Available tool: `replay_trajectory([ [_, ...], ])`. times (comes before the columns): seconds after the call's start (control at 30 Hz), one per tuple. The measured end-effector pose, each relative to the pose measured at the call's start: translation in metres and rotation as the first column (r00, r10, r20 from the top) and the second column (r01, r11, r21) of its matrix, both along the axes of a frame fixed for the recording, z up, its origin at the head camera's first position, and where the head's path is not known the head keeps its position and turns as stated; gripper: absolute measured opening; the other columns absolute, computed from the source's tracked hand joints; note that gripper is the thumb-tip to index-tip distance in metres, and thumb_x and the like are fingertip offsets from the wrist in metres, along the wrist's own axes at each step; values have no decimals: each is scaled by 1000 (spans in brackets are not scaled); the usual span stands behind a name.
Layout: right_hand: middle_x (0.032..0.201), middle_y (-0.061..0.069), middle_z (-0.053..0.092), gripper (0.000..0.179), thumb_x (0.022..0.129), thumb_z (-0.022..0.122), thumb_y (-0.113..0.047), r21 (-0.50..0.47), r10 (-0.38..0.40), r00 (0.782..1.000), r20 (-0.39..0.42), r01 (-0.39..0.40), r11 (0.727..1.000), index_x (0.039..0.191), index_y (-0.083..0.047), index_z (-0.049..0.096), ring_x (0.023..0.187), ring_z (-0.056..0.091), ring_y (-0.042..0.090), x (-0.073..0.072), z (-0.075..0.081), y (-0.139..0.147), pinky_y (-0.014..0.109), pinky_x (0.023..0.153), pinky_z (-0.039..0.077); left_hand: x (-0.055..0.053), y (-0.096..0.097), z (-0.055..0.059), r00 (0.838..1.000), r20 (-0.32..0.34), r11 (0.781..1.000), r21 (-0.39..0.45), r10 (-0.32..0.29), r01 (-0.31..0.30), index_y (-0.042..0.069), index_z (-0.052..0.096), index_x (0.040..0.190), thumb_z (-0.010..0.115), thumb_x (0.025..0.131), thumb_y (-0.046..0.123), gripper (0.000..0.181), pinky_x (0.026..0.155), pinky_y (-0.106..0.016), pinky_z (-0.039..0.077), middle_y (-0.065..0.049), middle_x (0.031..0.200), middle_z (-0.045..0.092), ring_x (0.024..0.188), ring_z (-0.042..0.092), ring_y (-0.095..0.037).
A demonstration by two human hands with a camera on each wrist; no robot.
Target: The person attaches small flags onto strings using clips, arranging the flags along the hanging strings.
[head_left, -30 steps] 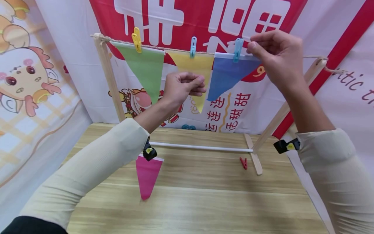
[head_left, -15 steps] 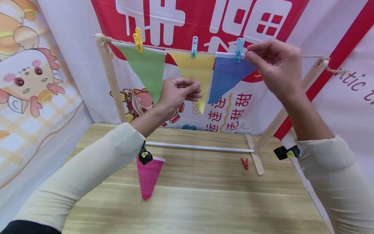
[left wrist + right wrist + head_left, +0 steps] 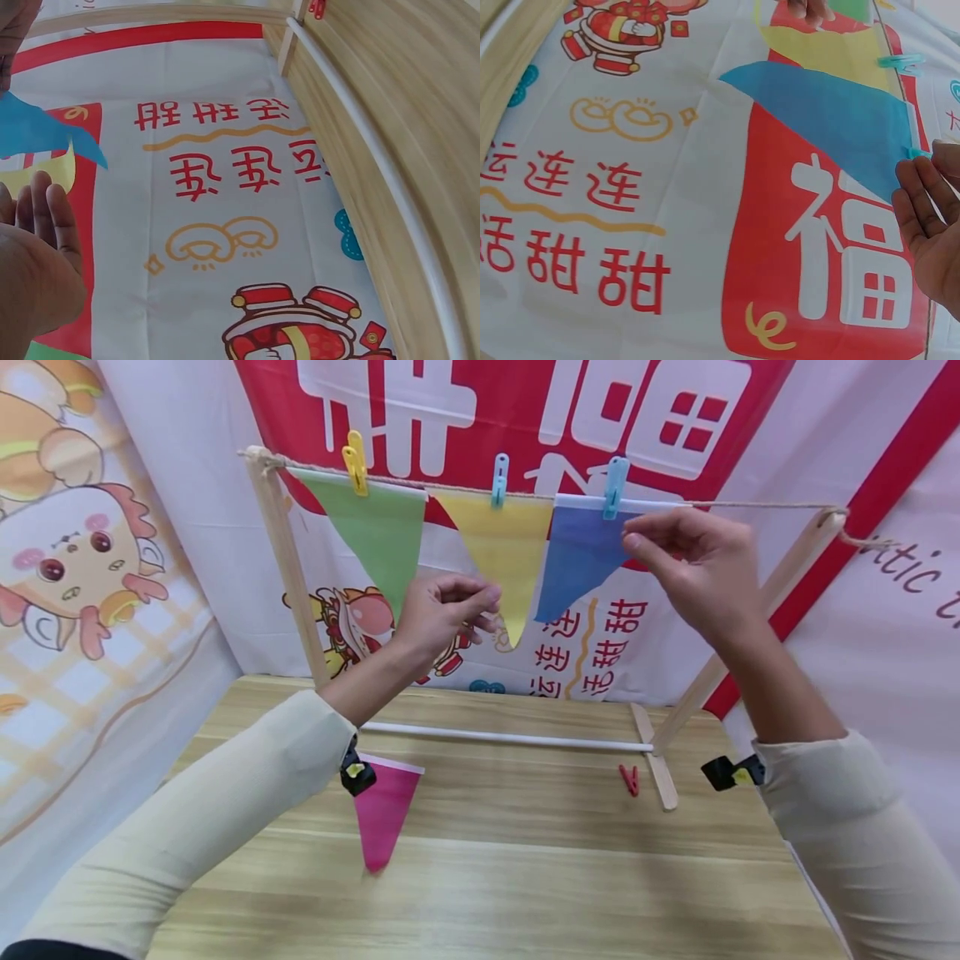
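Three pennants hang in a row from a twine line (image 3: 757,505): green (image 3: 378,531), yellow (image 3: 517,539) and blue (image 3: 577,552). A yellow clothespin (image 3: 355,464) clips the green one; one blue clothespin (image 3: 500,481) is on the yellow and another blue clothespin (image 3: 615,489) on the blue. My left hand (image 3: 450,614) hovers before the green and yellow pennants, fingers loosely bent around nothing. Close to the blue pennant's right part is my right hand (image 3: 701,564), its fingers relaxed; contact with the cloth cannot be made out.
On the wooden table (image 3: 525,877) lie a pink pennant (image 3: 386,810) and a red clothespin (image 3: 629,780). Wooden posts (image 3: 288,568) carry the twine, with a white rod (image 3: 510,737) low between them. A printed cloth backdrop (image 3: 480,410) stands behind.
Both hands have drifted down and to the left. The right hand has come away from the line beside the blue pennant's clothespin, uncovering the pennant's white top edge.
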State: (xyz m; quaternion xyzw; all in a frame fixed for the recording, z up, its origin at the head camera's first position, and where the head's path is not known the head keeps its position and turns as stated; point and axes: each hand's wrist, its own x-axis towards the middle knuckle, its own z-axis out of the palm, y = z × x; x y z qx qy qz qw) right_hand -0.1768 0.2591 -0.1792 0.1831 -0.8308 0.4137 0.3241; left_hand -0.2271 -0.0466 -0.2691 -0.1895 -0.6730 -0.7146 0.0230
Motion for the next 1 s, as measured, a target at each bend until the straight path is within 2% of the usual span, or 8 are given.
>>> replay_trajectory([
  [0.2, 120, -6, 85, 32, 104, 84, -28, 10, 12, 1000, 26, -13, 1000, 132, -13, 84, 106, 79, 6, 1, -15, 4, 14, 92, 63, 1, -8, -10, 1000, 20, 1000, -8, 8, -8, 3, 83, 119, 81, 107, 18, 19, 64, -29, 68, -5, 96, 84, 74, 80, -14],
  [0.43, 117, -6, 85, 31, 104, 84, -28, 28, 14, 999, 50, -15, 999, 130, -12, 85, 104, 78, 4, 0, -30, 8, 13, 89, 62, 1, -11, -17, 999, 44, 1000, -13, 15, -14, 4, 83, 117, 80, 107, 18, 17, 63, -27, 67, -1, 91, 82, 73, 80, -14],
  [0.77, 120, 7, 87, 31, 105, 83, -28, 48, 8, 998, 66, -11, 999, 131, -11, 84, 101, 78, -2, -2, -48, 13, 12, 86, 62, 0, -22, -28, 998, 65, 991, -131, -22, 31, 6, 81, 116, 81, 108, 23, 19, 68, -25, 67, 3, 95, 82, 81, 81, -12],
  [1.0, 117, 10, 87, 30, 106, 82, -29, 78, 1, 997, 72, -7, 997, 132, -15, 85, 95, 78, 2, -2, -65, 21, 13, 80, 61, 0, -30, -40, 996, 78, 990, -128, -53, 62, 6, 81, 112, 81, 108, 21, 16, 68, -27, 68, 1, 92, 82, 80, 81, -17],
])
